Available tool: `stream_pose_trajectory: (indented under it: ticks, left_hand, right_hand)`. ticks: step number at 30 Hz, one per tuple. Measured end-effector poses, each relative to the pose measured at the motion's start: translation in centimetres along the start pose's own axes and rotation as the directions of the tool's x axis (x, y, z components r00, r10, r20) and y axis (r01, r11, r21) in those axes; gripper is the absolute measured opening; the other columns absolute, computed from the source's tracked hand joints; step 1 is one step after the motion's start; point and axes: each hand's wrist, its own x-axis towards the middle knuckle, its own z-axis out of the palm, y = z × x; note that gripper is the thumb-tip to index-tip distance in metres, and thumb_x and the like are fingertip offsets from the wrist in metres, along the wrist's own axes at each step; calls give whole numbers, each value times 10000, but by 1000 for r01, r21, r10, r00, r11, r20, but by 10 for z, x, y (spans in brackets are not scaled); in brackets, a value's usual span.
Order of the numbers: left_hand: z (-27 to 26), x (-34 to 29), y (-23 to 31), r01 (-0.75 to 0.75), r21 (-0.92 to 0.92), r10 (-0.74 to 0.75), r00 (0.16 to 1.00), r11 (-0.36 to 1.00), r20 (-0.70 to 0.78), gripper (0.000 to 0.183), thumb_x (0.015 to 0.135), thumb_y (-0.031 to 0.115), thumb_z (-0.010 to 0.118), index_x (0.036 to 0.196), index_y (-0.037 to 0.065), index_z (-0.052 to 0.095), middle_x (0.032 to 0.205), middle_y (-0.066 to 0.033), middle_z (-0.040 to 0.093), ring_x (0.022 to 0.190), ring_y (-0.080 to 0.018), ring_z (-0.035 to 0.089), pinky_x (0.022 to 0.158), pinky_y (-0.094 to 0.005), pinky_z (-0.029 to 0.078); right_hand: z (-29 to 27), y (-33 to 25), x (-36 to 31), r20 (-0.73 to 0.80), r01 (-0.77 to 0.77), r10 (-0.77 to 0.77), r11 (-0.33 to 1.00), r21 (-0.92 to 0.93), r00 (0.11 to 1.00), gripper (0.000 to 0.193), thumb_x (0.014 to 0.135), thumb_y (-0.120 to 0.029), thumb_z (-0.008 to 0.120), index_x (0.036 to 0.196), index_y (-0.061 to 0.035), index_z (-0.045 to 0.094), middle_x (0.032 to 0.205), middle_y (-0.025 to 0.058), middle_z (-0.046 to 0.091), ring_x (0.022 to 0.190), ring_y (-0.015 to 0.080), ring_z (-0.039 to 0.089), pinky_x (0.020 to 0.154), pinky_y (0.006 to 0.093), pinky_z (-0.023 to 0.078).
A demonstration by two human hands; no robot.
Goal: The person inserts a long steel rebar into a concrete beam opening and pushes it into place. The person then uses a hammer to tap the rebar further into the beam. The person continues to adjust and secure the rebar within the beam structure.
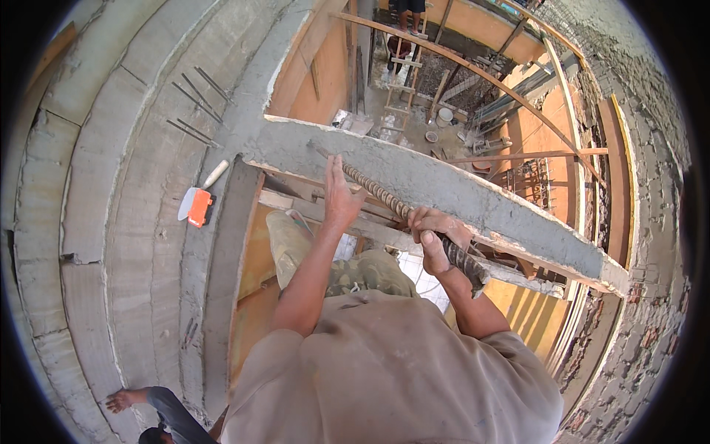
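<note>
A long, spirally ribbed rod (381, 194), perhaps a flexible metal hose, slants across a grey concrete beam (473, 196). Its narrow end lies over the beam's wet-looking top, and its thicker dark end comes back toward my right side. My right hand (440, 235) has its fingers wrapped round the rod near that thick end, thumb pointing up. Closer to the narrow end, my left hand (342, 196) is against the rod with fingers stretched out along the beam, thumb apart. The hand hides part of the rod there.
A trowel-like tool with a pale handle and orange part (200, 200) lies on concrete at left, near protruding rebars (200, 100). A co-worker's arm (170, 407) reaches in at lower left. Beyond the beam, a deep space holds a ladder (403, 89), buckets and a person. Wooden props (518, 89) cross it.
</note>
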Motion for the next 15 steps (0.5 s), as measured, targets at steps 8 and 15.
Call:
stream_pose_trajectory:
  ticks: [8,15]
  left_hand:
    - [16,52,3,-189,220,119,948,957,296,358,783,337,742,907,21,630,976,-165,624,1073,-329,539,979,-473,339]
    - [30,40,86,-360,-14,359,932,933,-43,421,794,374,731,604,52,537,634,-113,574,640,-327,556,720,-433,398]
  right_hand:
    - [-22,9,-2,-56,-38,45,992,119,997,237,918,-217,594,894,18,614,706,124,581,687,222,585,751,387,502]
    - [-61,-76,68,-147,160,-120,939,304,982,601,945,-565,458,1161,-6,493,613,-7,375,523,108,384,510,287,370]
